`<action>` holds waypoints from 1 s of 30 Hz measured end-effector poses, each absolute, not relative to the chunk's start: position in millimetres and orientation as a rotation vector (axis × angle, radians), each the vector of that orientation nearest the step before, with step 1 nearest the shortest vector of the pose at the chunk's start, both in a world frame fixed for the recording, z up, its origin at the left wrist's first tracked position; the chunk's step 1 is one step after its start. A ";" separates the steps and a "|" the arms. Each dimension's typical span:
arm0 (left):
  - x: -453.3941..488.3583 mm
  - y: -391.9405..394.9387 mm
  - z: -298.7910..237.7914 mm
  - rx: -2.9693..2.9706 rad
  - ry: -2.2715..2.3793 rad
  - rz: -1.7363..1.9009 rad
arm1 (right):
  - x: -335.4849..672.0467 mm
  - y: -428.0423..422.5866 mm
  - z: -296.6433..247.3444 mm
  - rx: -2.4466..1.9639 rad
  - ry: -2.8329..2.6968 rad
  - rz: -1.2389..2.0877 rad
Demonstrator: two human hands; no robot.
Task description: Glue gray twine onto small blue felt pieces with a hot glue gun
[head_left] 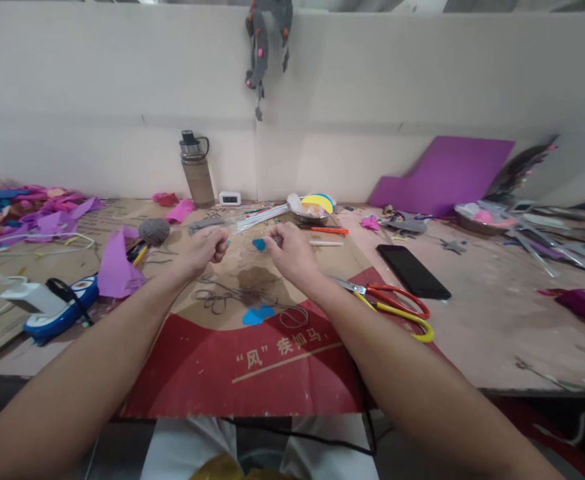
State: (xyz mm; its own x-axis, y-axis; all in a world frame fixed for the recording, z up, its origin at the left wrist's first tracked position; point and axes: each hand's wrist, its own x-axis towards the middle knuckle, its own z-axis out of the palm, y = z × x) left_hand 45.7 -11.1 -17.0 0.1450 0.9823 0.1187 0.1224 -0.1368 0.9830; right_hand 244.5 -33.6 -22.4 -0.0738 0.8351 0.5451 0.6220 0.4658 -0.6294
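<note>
My left hand is closed in a pinch above the cardboard; a tiny pale-blue speck shows at its fingertips, too small to name. Level with it, to the right, my right hand pinches a small blue felt piece between thumb and finger. Below both hands, loose grey yarn lies in loops on the red and brown cardboard. More blue felt pieces rest beside the yarn. A grey yarn ball sits left of my left hand.
Red and yellow-handled scissors lie by my right forearm, near a black phone. Left are a blue power strip and purple felt. Behind stand a bottle, a small clock and a bowl.
</note>
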 end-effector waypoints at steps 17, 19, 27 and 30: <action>41.8 -6.1 -30.9 1.389 1.141 1.180 | 227.5 -40.9 -37.6 -1.179 -1.877 0.360; 43.2 -7.1 -28.8 1.385 1.122 1.177 | 227.5 -40.8 -36.8 -1.179 -1.875 0.349; 47.3 -11.5 -18.3 1.294 0.939 1.167 | 227.3 -43.1 -31.8 -1.142 -1.807 0.309; 45.4 -14.5 -12.4 1.232 0.851 1.178 | 229.1 -43.7 -29.0 -1.134 -1.784 0.325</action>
